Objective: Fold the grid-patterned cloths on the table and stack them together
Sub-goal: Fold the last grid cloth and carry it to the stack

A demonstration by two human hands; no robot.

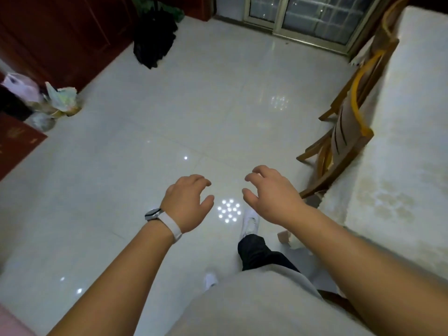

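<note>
From my head camera I look down at my own two bare arms, stretched out in front of me over a glossy white tiled floor. My left hand hangs palm down with the fingers loosely curled and the thumb out to the side; it holds nothing. A watch on a white strap sits on that wrist. My right hand is just beside it, a small gap between the two, its fingers also loosely bent and spread a little, thumb apart from them, gripping nothing and touching nothing. Between and below my hands a cluster of lamp reflections shines on the tiles.

The table runs along my right side under a cream, patterned covering, and my right forearm crosses in front of its near edge. I cannot tell from here where the grid-patterned cloths lie. Two wooden chairs stand against the table's left side.

Under my arms I see my grey top, a dark trouser leg and a white shoe on the floor. Far ahead is a sliding glass door; to the left a red-brown wooden cabinet, a black bundle leaning near it, and some plastic bags on the floor.
</note>
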